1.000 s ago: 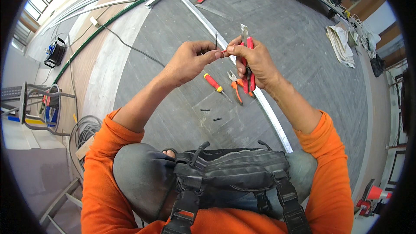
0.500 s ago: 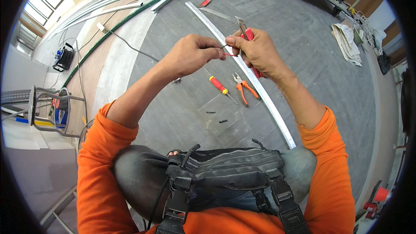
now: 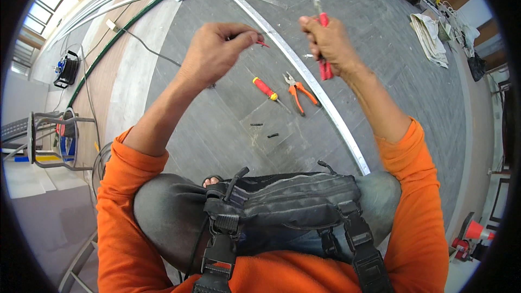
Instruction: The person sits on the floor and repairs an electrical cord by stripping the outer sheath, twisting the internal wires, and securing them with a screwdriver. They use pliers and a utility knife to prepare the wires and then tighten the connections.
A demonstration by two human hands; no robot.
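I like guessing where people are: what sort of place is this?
Probably an indoor building site: a long metal strip, a screwdriver and orange-handled pliers lie on the grey floor.

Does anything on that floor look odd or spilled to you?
I see no spill. Two small black pieces lie loose on the grey floor, between the person's lap and the screwdriver; they look like stray scraps, but are too small to identify.
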